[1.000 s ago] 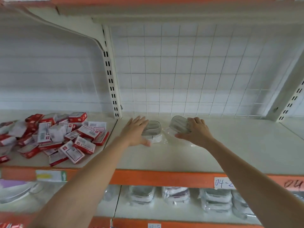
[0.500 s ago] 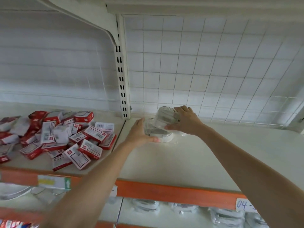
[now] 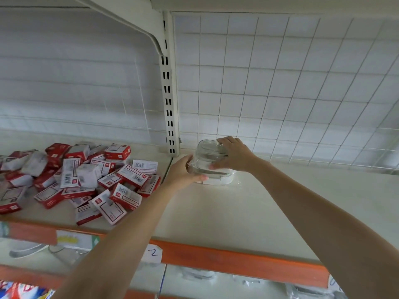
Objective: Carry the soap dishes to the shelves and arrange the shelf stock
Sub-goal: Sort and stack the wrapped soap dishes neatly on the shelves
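Clear plastic soap dish with ribbed lid (image 3: 208, 155), tilted, sits atop a second white-based soap dish in a plastic wrapper (image 3: 218, 179) on the cream shelf (image 3: 248, 212), just right of the slotted white upright post (image 3: 169, 100). Right hand (image 3: 234, 155) grasps the upper dish from the post's far side, fingers curled over its lid. Left hand (image 3: 183, 171) cups the lower dish on the side nearer the post. Left of the post: loose heap of small red-and-white cardboard boxes (image 3: 86, 180). White wire grid backing (image 3: 280, 83) right of the post.
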A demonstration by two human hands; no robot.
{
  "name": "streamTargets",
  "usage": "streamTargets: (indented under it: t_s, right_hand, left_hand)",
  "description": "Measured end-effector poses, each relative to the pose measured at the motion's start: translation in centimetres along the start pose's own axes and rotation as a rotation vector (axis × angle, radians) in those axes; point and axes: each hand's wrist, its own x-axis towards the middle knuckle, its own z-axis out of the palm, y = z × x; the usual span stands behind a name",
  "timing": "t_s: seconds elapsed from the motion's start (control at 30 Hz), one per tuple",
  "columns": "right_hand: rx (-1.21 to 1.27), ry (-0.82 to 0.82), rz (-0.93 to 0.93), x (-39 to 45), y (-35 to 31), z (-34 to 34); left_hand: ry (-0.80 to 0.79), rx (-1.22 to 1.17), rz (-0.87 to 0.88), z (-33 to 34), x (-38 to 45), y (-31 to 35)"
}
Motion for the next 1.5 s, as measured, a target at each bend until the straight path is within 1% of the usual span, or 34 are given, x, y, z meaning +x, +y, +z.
streamTargets:
  t_s: [0.37, 0.73, 0.9, 1.07, 1.2, 1.5]
  right_hand:
    - [-0.015, -0.02, -0.052, 0.7, -0.4, 0.7]
    - [-0.048, 0.008, -0.054, 0.1, -1.2, 0.9]
    - [-0.036, 0.012, -0.049, 0.0, -1.4, 1.1]
    - [-0.041, 0.018, -0.052, -0.2, -1.5, 1.3]
    - [-0.039, 0.023, -0.054, -0.3, -1.6, 1.3]
    - [-0.06, -0.062, -0.069, -0.7, -1.0, 0.1]
  left_hand:
    - [0.028, -0.053, -0.024, -0.4, 0.1, 0.0]
    - [0.043, -0.055, 0.017, -1.4, -0.4, 0.2]
    - [0.048, 0.001, 0.047, -1.4, -0.7, 0.6]
    - [0.104, 0.078, 0.074, -1.1, -0.9, 0.7]
    - [0.115, 0.09, 0.068, -1.2, -0.9, 0.7]
    - [0.132, 0.091, 0.048, -1.1, -1.4, 0.9]
